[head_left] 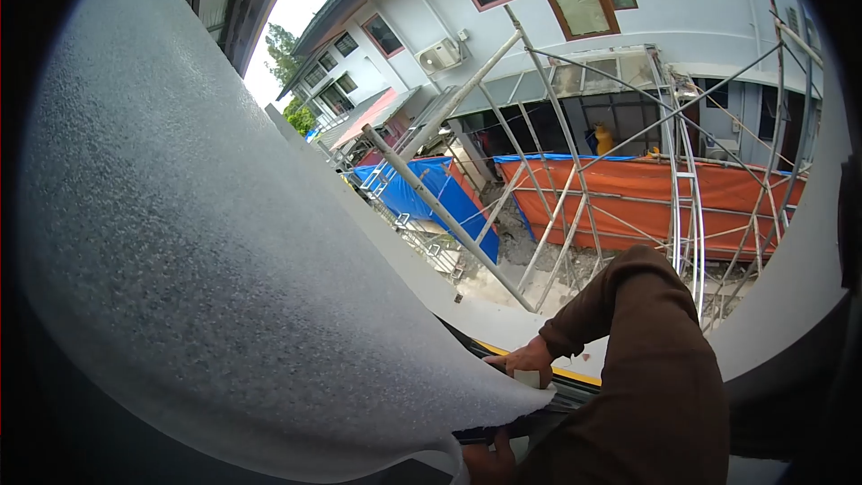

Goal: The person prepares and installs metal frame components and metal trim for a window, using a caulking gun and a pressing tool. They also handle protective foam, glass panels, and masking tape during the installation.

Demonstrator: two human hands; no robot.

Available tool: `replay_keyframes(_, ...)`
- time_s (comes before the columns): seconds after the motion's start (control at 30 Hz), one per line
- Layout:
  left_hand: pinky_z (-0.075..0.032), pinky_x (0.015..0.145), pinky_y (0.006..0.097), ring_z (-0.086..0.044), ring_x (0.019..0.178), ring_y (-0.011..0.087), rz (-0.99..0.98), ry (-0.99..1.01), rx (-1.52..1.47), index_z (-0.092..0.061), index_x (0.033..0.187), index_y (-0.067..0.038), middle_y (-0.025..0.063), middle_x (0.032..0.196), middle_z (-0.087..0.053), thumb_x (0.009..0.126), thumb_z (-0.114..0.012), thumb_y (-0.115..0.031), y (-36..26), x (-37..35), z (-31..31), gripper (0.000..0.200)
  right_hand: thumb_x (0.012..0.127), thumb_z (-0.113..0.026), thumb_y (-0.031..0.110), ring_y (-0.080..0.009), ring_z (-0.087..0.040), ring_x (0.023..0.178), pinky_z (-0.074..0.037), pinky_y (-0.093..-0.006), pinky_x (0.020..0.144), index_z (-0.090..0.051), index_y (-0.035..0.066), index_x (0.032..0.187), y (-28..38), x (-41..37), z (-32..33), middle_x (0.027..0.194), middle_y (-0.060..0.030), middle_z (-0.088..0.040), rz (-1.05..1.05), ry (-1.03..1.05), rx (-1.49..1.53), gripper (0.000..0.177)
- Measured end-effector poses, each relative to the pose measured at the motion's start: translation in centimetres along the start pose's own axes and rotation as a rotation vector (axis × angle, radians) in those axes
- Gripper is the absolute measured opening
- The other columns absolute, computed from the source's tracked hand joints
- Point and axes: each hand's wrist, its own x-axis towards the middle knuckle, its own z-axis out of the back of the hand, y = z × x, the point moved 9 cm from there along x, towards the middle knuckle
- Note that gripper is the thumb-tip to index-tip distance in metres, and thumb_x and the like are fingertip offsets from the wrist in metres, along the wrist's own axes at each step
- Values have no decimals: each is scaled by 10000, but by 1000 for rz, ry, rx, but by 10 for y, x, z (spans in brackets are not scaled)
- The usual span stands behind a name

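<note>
A large whitish, grainy-textured sheet [242, 260] fills the left side and curves down toward my hands. Low in the view, my left hand [488, 464] has its thumb raised beside the sheet's curled lower edge, its fingers mostly hidden there. My right hand [530, 359] comes down from a bent arm in a brown sleeve [651, 350]. Its fingers are curled at the dark rail [566, 391], just beyond the sheet's torn-looking corner. A small pale piece [527, 378] shows against that hand; I cannot tell what it grips.
A yellow strip [579, 377] runs along the ledge [467, 314]. Beyond and below it stand metal scaffold poles [440, 207], an orange tarp [628, 198] and a blue tarp [462, 207]. A white building [539, 27] with an air-conditioner unit [438, 56] rises behind.
</note>
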Motion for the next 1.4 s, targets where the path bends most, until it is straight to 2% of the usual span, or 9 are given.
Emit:
replay_keyframes(0.2,-454,533,485,-615,618,425,40,8,-111,-668,845,51,235,696,-639,908,-629,-125,-17,11,6,190,621,-737,213,-265,-579,570,66,-743,1097,-498,154,594,-7,-7,11,559,-6,-484,84,-348,71,248)
replay_keyframes(0.37,-497,524,453,-646,629,395,-166,214,121,-658,1059,52,253,844,-672,914,-625,-136,-9,7,-2,239,667,-725,222,-288,-602,613,27,-746,1100,-572,135,653,17,8,16,556,-25,-492,-18,-218,6,177)
replay_keyframes(0.43,-497,914,480,-660,1034,420,-198,162,-52,-660,1111,64,236,1101,-683,899,-593,-65,-52,33,14,257,745,-684,232,-283,-632,712,-22,-742,1103,-648,130,745,33,16,20,648,-53,-565,-149,-29,-151,108)
replay_keyframes(0.53,-523,692,414,-708,797,333,-209,108,-132,-661,925,102,244,872,-703,894,-537,-54,-32,32,8,201,772,-664,229,-278,-639,812,-50,-762,1080,-669,137,795,37,12,20,793,-82,-614,-332,112,-254,95)
replay_keyframes(0.8,-521,755,378,-674,881,324,-146,327,-57,-614,1045,128,240,1015,-672,892,-522,-28,-42,23,1,237,875,-588,254,-270,-641,890,-404,-554,998,-660,31,940,78,-59,174,933,-119,-651,-836,-671,-52,243)
replay_keyframes(0.83,-518,765,357,-666,910,301,-427,220,94,-595,1091,118,225,1063,-656,913,-530,-54,-74,26,11,255,883,-580,256,-270,-642,885,-441,-528,981,-657,20,950,92,-64,200,927,-121,-652,-928,-799,-33,257)
replay_keyframes(0.9,-516,775,336,-659,940,279,-732,128,225,-577,1136,107,209,1111,-640,934,-537,-80,-93,19,17,278,920,-568,293,-262,-619,822,-490,-389,701,-635,-48,1072,132,-2,226,935,-177,-649,-1287,-192,-74,379)
replay_keyframes(0.93,-516,773,335,-659,938,277,-742,146,200,-577,1137,106,208,1110,-640,935,-539,-83,-90,17,18,279,848,-579,278,-266,-631,776,-486,-368,668,-646,-72,951,153,8,222,836,-168,-644,-1471,-186,31,371)
replay_keyframes(1.4,-522,755,322,-659,908,250,-939,453,-266,-573,1151,90,188,1090,-645,942,-559,-122,-81,62,1,298,795,-797,391,-142,-615,610,-478,-282,527,-659,-2,874,229,74,111,720,-66,-645,-1157,-1189,287,423)
